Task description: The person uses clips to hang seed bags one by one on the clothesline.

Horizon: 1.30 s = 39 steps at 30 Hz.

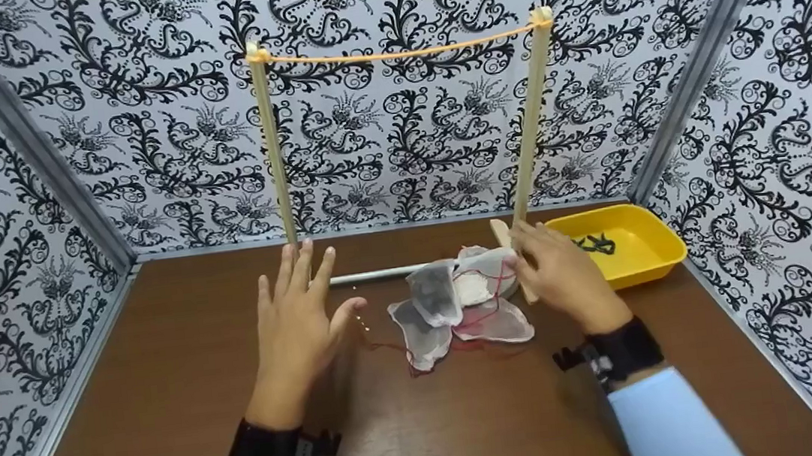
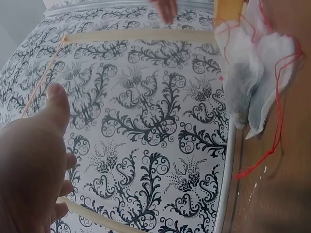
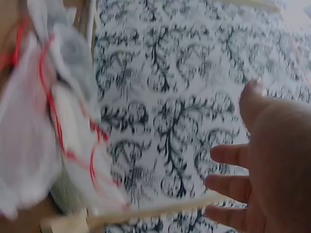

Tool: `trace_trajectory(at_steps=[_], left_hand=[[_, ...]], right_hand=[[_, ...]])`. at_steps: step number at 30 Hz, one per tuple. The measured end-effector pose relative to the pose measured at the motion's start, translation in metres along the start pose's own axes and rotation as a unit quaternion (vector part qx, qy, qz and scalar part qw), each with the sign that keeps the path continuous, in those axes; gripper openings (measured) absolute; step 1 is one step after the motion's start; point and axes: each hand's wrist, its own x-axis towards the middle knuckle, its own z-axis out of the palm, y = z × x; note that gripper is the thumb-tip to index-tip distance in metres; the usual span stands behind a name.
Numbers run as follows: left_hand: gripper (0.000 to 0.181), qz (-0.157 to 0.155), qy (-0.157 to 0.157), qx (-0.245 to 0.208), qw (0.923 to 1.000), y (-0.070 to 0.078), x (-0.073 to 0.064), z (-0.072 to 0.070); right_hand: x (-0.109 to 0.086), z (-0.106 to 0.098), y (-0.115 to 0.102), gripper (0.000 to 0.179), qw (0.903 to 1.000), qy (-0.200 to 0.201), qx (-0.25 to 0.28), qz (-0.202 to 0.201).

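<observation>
My left hand (image 1: 299, 322) is raised beside the left wooden post (image 1: 273, 151) with its fingers spread, and it holds nothing. In the left wrist view its thumb (image 2: 57, 104) points up. The right hand (image 1: 565, 272) is by the foot of the right post (image 1: 534, 116), overlapping it in the head view. The right wrist view shows its fingers (image 3: 231, 187) apart and loosely bent, nothing between them. Between the hands lies a heap of several white mesh drawstring pouches (image 1: 433, 289) with red cords (image 2: 277, 121). Some have dark contents; one has pale contents.
An orange string (image 1: 395, 54) sags between the post tops. A yellow tray (image 1: 652, 270) with dark clips (image 1: 596, 244) stands at the right. Behind the pouches, a pale rod (image 1: 373, 274) runs low between the posts. Patterned walls (image 1: 396, 131) enclose the brown table (image 1: 428, 437).
</observation>
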Motion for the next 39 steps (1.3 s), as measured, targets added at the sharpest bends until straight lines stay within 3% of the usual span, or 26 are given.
trace_trajectory(at_steps=[5,9,13,19,22,27,32,39], left_hand=[[0.090,0.011,-0.004,-0.001,0.9999,0.002,0.002,0.003],[0.088,0.042,-0.015,-0.007,0.9990,0.016,0.004,0.012],[0.090,0.088,-0.043,-0.022,0.9949,0.039,0.005,0.024],[0.092,0.154,-0.101,-0.044,0.9820,0.072,0.004,0.044],[0.092,0.178,-0.119,-0.043,0.9759,0.081,0.002,0.050],[0.090,0.199,-0.132,-0.040,0.9703,0.088,-0.003,0.055],[0.089,0.214,-0.141,-0.042,0.9657,0.090,-0.006,0.057],[0.087,0.215,-0.137,-0.049,0.9657,0.086,-0.008,0.055]], right_hand=[[0.018,-0.020,0.044,0.061,0.9965,-0.058,-0.010,0.060],[0.030,-0.031,0.073,0.057,0.9882,-0.122,-0.032,0.087],[0.044,-0.031,0.092,0.048,0.9817,-0.165,-0.052,0.079],[0.058,-0.019,0.112,0.046,0.9701,-0.227,-0.070,0.048],[0.062,-0.013,0.117,0.038,0.9678,-0.235,-0.086,0.022],[0.063,-0.006,0.123,0.007,0.9678,-0.238,-0.080,-0.005],[0.063,-0.004,0.128,0.025,0.9676,-0.243,-0.069,-0.010],[0.062,-0.004,0.128,0.015,0.9628,-0.261,-0.068,-0.020]])
